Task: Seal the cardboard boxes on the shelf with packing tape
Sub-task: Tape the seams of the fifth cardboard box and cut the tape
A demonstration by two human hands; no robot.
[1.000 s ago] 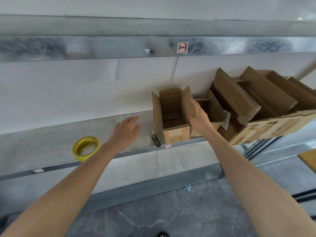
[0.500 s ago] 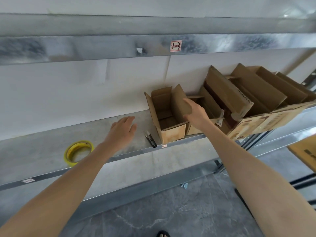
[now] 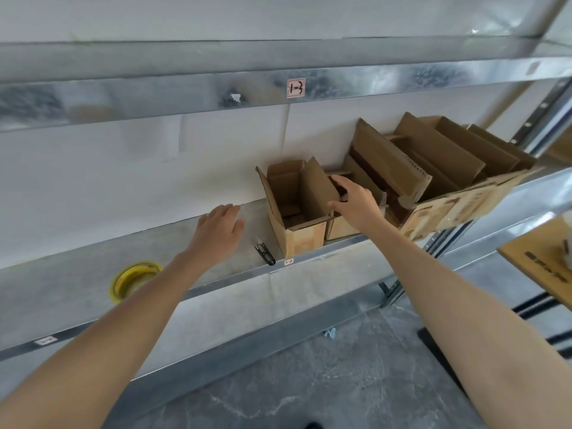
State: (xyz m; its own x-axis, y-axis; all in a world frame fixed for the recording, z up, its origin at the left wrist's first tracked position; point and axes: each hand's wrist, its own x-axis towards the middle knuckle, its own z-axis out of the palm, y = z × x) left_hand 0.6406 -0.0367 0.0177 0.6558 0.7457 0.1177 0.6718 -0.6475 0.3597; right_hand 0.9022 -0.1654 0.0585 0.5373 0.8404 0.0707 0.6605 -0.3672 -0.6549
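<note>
A grey marbled floor [image 3: 340,382] is seen below the small open box [image 3: 305,239], which is stood at the front edge of a galvanised metal shelf [image 3: 77,292] with its flaps up and unsealed. Well to the left of the box, a yellow roll of packing tape [image 3: 133,278] is laid flat on the shelf, untouched. Just left of the box, black thread snips [image 3: 264,250] are laid near the shelf's lip. Slightly farther left of the box, the left hand [image 3: 218,232] is held palm down over the shelf, fingers straight and close together; whether the surface is touched cannot be told. The box's right-hand flap is gripped by the right hand [image 3: 356,202], the thumb set against the flap and the fingers curled over its edge. A second small box [image 3: 340,229] is set against the box's right side, and further right larger open cartons [image 3: 448,181] are seen leaning, overhanging the shelf edge. Behind the box a white wall [image 3: 123,168] is seen, and above it a steel beam [image 3: 154,97] is marked with a red-bordered label [image 3: 296,88].
</note>
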